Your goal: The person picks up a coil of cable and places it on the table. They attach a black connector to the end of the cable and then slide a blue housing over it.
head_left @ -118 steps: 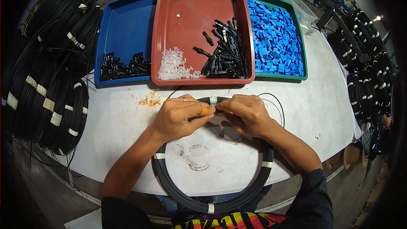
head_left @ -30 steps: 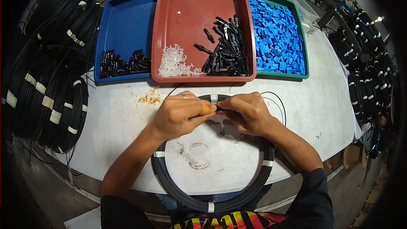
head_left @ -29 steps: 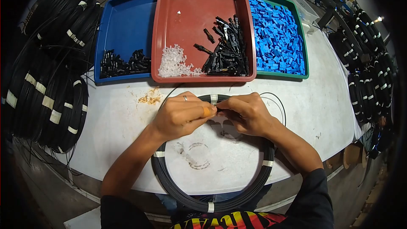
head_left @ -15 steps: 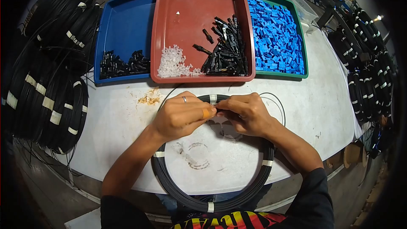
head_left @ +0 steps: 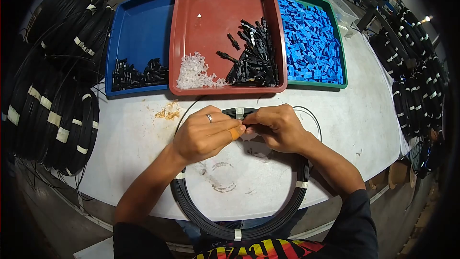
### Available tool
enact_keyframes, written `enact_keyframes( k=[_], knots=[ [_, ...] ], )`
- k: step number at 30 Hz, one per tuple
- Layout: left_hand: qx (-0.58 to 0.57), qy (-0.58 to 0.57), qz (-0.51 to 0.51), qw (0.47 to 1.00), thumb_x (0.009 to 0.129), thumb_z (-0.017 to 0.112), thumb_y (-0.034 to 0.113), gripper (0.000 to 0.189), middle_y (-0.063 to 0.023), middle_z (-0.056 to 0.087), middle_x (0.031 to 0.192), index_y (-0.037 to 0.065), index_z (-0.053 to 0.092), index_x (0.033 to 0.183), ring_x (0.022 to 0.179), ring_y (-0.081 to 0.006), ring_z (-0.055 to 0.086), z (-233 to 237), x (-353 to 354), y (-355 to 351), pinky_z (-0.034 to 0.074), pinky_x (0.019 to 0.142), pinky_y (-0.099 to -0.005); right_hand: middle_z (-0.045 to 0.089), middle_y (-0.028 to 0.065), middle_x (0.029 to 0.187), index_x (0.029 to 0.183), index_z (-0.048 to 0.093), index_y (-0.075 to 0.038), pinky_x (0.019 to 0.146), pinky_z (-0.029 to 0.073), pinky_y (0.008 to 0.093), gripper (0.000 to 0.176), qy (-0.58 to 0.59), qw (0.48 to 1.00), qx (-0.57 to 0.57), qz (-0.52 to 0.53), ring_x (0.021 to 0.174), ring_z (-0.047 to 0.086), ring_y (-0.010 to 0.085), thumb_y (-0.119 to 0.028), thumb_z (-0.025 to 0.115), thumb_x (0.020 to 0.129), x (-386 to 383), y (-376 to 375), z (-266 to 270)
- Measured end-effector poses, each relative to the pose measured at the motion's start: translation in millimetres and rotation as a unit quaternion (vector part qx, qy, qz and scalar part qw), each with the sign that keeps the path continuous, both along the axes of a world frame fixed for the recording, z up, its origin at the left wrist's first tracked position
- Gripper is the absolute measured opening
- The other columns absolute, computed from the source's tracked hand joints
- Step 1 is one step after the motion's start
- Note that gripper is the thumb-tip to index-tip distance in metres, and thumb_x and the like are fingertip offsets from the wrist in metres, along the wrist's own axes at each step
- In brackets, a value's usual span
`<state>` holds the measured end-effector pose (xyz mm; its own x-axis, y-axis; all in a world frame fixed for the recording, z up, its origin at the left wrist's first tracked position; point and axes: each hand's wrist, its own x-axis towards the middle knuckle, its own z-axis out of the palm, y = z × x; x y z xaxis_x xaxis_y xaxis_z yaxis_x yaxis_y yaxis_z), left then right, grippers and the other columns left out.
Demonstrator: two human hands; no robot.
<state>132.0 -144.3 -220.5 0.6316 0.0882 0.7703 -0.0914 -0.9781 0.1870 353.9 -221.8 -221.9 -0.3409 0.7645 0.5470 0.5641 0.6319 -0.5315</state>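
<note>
The left hand (head_left: 203,133) has rolled slightly; its fingertips and the right hand's (head_left: 280,127) pinch a mostly hidden dark piece (head_left: 245,124) by the tabletop black cable coil's (head_left: 208,224) far side, suggesting fine adjustment.

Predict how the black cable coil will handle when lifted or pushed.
The coil should flex but keep its ring shape, since white bands bind its many strands. Its near side overhangs the table, so a push that way may tip it.
</note>
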Motion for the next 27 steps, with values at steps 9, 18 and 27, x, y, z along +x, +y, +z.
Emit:
enact_keyframes(
  k=[9, 18, 27],
  knots=[
    [-0.129, 0.008, 0.025, 0.991, 0.075, 0.082, 0.002, 0.012, -0.0079, 0.077, 0.09, 0.003, 0.077, 0.086, 0.075, -0.0193, 0.073, -0.1, -3.9, 4.0, 0.055, 0.07, -0.03, 0.07, 0.0112, 0.074, 0.1, 0.073, -0.003, 0.056, 0.053, 0.0388, 0.023, -0.046, 0.997, 0.041, -0.047, 0.063, 0.069, 0.0299, -0.003, 0.078, 0.077, -3.2, -3.1, 5.6],
    [-0.004, -0.008, 0.026, 1.0, 0.073, 0.085, 0.005, 0.015, -0.0069, 0.077, 0.09, 0.004, 0.078, 0.086, 0.074, -0.0175, 0.072, -1.7, -2.1, 2.2, 0.055, 0.069, -0.0305, 0.071, 0.0114, 0.077, 0.1, 0.072, -0.004, 0.057, 0.053, 0.0384, 0.023, -0.001, 1.0, -0.021, -0.016, 0.067, 0.07, 0.0292, -0.002, 0.078, 0.078, 0.9, -0.7, 2.3],
    [-0.2, 0.007, 0.02, 0.979, 0.074, 0.087, 0.003, 0.015, -0.0101, 0.077, 0.08, 0.001, 0.077, 0.085, 0.063, -0.0185, 0.07, -0.2, -7.4, 2.0, 0.054, 0.062, -0.0288, 0.071, 0.0069, 0.079, 0.099, 0.071, -0.003, 0.056, 0.05, 0.0358, 0.026, -0.03, 0.995, 0.093, -0.028, 0.063, 0.066, 0.0242, -0.003, 0.083, 0.077, -4.4, 0.2, 3.3]
  ],
)
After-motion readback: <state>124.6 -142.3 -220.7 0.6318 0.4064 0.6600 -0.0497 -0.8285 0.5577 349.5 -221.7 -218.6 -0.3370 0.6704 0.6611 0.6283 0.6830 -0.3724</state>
